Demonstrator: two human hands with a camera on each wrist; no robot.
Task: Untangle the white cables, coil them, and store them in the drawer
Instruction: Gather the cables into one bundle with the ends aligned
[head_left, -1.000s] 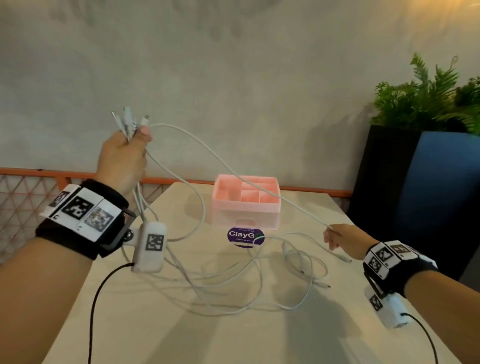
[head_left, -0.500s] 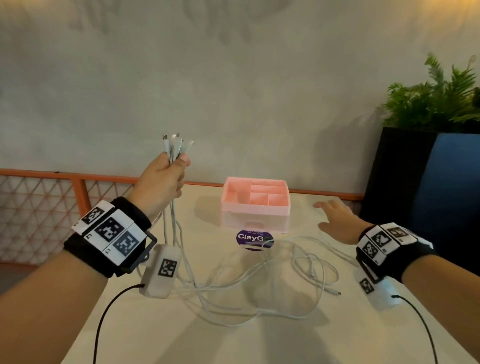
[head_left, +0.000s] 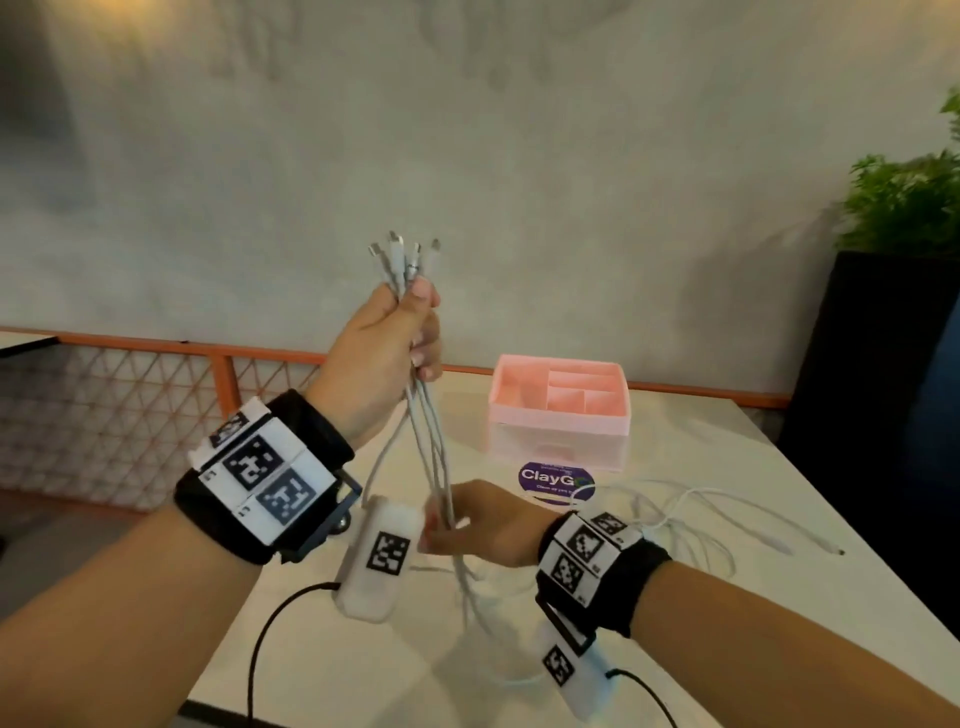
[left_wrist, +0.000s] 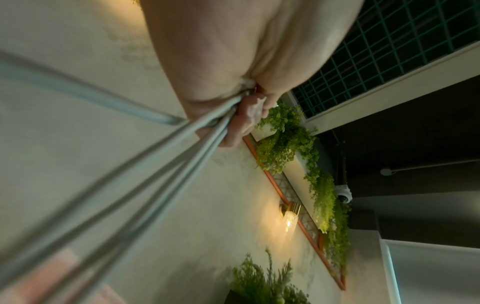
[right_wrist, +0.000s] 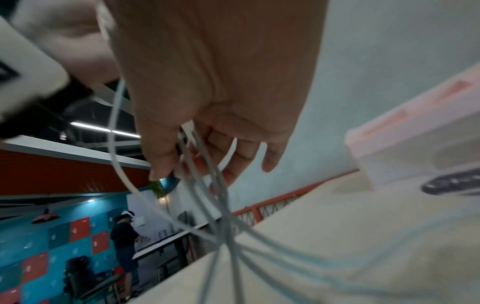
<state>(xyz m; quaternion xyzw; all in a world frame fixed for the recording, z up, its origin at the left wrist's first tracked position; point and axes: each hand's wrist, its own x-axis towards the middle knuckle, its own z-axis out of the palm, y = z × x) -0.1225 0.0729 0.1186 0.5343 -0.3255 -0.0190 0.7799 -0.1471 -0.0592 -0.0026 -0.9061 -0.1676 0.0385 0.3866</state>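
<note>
My left hand (head_left: 415, 332) is raised above the table and grips a bundle of white cables (head_left: 431, 447) in its fist. Their connector ends (head_left: 402, 254) stick up above the thumb. In the left wrist view the cables (left_wrist: 166, 156) run out of the closed fingers (left_wrist: 233, 131). The strands hang down to my right hand (head_left: 441, 535), which pinches them just above the table. In the right wrist view the thumb (right_wrist: 158, 156) presses the cables (right_wrist: 207, 185) against the fingers. Loose cable loops (head_left: 696, 519) trail over the table to the right. The pink drawer box (head_left: 558, 415) stands behind them.
A purple ClayGo sticker (head_left: 553, 480) lies in front of the box on the pale table (head_left: 363, 675). An orange mesh railing (head_left: 156, 353) runs behind the table. A black planter with a green plant (head_left: 904, 208) stands at the right. A person (right_wrist: 124, 232) stands at another table far off.
My left hand has carried the bundle to the right, toward the middle. My right hand has moved left from open above the table and taken hold of the hanging cables.
</note>
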